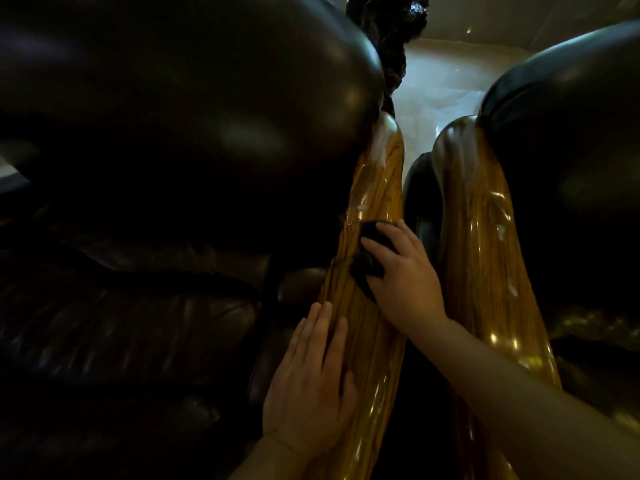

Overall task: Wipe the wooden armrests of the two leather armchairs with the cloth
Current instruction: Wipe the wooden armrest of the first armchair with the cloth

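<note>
Two glossy striped wooden armrests run side by side away from me. The left armrest (375, 188) belongs to the dark leather armchair (173, 133) on the left, the right armrest (485, 258) to the armchair (571, 150) on the right. My right hand (401, 271) presses a dark cloth (367, 261) onto the middle of the left armrest, fingers spread over it. My left hand (311, 372) lies flat on the near part of the same armrest, holding nothing.
A narrow dark gap separates the two armrests. Beyond them lies a pale shiny floor (446, 84). A dark carved wooden object (391, 26) stands at the far end behind the left chair. The left chair's seat cushion (121, 323) fills the lower left.
</note>
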Demonstrator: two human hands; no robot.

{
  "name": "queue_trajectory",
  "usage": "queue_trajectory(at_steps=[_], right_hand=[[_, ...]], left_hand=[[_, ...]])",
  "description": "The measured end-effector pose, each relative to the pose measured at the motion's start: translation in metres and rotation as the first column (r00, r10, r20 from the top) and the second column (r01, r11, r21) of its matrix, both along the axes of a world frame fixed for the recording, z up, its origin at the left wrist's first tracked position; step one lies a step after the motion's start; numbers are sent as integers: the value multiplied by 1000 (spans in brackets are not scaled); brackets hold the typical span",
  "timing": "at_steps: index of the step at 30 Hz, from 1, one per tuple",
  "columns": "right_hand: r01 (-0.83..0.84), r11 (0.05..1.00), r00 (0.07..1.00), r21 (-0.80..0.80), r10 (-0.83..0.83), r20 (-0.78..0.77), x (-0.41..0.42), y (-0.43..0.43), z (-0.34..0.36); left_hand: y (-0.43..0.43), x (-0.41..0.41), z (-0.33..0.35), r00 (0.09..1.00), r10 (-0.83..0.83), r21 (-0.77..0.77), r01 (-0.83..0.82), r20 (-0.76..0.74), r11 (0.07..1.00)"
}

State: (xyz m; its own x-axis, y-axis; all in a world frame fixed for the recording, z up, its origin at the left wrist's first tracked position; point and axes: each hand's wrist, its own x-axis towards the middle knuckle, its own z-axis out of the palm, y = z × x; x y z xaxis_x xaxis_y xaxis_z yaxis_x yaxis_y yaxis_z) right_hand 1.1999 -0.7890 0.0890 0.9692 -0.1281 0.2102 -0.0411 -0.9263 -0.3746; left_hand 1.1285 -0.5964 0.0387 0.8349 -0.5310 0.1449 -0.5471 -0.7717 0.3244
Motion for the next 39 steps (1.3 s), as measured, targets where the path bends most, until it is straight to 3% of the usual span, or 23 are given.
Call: queue_trajectory(at_steps=[3, 9, 14, 16, 21, 23, 26, 31, 36, 39], right_hand=[[108, 994, 994, 25, -108, -12, 26, 11, 12], [-126, 992, 992, -24, 126, 22, -32, 8, -4], [105, 991, 994, 86, -108, 32, 20, 2, 6], [130, 990, 991, 62, -130, 8, 37, 5, 12], [-149, 985, 989, -90, 148, -13, -10, 12, 7], [-176, 981, 984, -87, 177, 4, -22, 6, 1], [14, 1000, 996, 16, -15, 84, 7, 3, 4], [200, 964, 975, 174, -213, 59, 89, -11, 15], [97, 988, 994, 124, -101, 28, 132, -26, 18], [8, 1000, 1000, 16, -8, 8, 123, -28, 17]], left_hand=[[1, 0, -2, 1000, -3, -15, 3, -5, 1000], [2, 1, 0, 1000, -3, -31, 3, -1, 1000], [2, 1, -1, 1000, -12, -59, 11, -23, 998], [2, 1, 0, 1000, -9, -57, 8, -25, 998], [2, 1, 5, 999, -6, -32, 5, -38, 999], [2, 1, 7, 999, -6, -33, 5, -37, 999], [2, 1, 7, 1000, -11, -59, 9, -23, 998], [2, 1, 5, 1000, 1, -63, -2, -15, 998], [2, 3, 2, 1000, -11, -20, 11, 1, 1000], [3, 3, 0, 1000, -13, -25, 13, 23, 1000]])
